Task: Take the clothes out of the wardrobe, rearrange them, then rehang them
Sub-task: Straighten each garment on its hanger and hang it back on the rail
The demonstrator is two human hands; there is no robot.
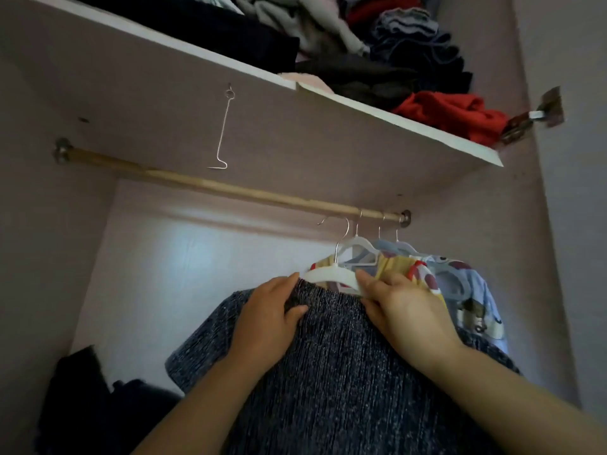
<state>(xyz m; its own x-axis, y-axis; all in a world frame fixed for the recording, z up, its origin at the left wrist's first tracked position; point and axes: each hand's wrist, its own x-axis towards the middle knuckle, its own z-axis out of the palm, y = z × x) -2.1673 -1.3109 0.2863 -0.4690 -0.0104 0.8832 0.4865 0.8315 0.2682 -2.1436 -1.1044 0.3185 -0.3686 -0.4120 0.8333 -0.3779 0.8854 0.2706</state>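
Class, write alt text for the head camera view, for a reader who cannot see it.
The left hand grips the shoulder of a dark blue speckled knit garment while the right hand holds the white plastic hanger it sits on. Behind, cartoon-print clothes hang at the right end of a wooden wardrobe rod.

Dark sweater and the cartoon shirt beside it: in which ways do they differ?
The sweater is dark, speckled ribbed knit; the cartoon shirt is light blue and yellow with pictures. The left hand grips the sweater and the right hand holds its hanger; the shirt hangs from the rod. Both are on white hangers with metal hooks.
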